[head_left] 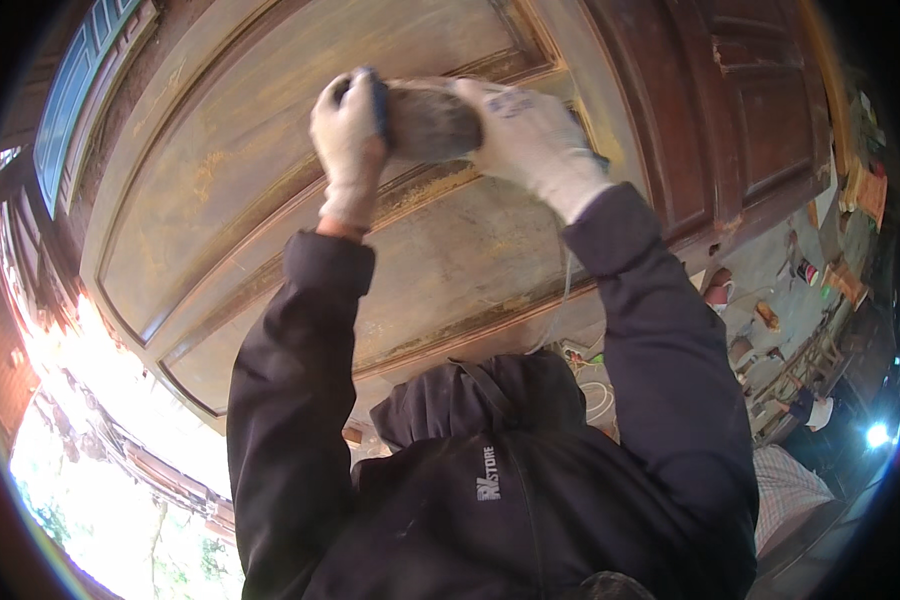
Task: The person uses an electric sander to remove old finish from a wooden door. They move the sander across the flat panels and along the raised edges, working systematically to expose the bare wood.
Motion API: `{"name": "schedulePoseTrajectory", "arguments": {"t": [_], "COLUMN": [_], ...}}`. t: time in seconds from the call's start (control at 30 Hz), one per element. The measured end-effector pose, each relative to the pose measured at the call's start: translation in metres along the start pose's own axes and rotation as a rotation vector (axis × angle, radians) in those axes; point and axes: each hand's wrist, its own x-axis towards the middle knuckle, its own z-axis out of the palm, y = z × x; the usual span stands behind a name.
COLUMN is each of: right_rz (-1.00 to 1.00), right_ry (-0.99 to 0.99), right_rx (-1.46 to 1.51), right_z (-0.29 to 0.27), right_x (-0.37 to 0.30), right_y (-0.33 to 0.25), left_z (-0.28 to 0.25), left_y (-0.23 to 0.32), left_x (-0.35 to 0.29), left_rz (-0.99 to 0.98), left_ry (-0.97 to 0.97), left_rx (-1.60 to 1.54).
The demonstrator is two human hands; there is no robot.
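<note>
Both of my hands wear whitish work gloves and grip a belt sander, its worn grey-brown belt [430,122] showing between them. My left hand [348,140] is closed around the dark blue left end. My right hand [530,135] wraps over the other end, where a bit of teal housing shows. A thin cord hangs down below the right glove. The sander is over a large panelled wooden door [450,240], whose surface is sanded to patchy grey-brown and yellow. Whether the belt touches the wood cannot be seen.
A dark reddish-brown panelled door [760,110] lies at the right, and a blue panelled one [75,90] at the far left. Tools and wood scraps litter the floor at right. A coiled white cable [598,400] is near my body. Another person's sleeve and glove [818,412] show far right.
</note>
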Motion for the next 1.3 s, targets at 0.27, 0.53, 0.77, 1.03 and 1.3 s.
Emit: {"name": "schedulePoseTrajectory", "arguments": {"t": [0.27, 0.53, 0.77, 1.03, 1.3], "right_rz": [0.319, 0.141, -0.092, -0.347, -0.436], "right_ry": [0.091, -0.048, -0.093, -0.103, -0.223], "right_rx": [-0.187, -0.192, -0.132, -0.139, -0.097], "right_z": [-0.043, -0.023, 0.042, 0.116, 0.099], "right_x": [-0.014, -0.004, 0.013, 0.037, 0.025], "right_y": [0.101, 0.036, -0.117, -0.244, -0.223], "left_z": [0.132, 0.039, -0.13, -0.305, -0.295], "left_y": [0.086, 0.055, -0.037, -0.115, -0.123], "left_x": [-0.004, -0.017, 0.005, 0.004, -0.023], "left_rz": [0.09, -0.005, -0.031, -0.032, -0.053], "left_ry": [-0.305, -0.231, -0.013, 0.088, 0.251], "left_rx": [0.13, 0.128, 0.087, -0.123, -0.264]}}
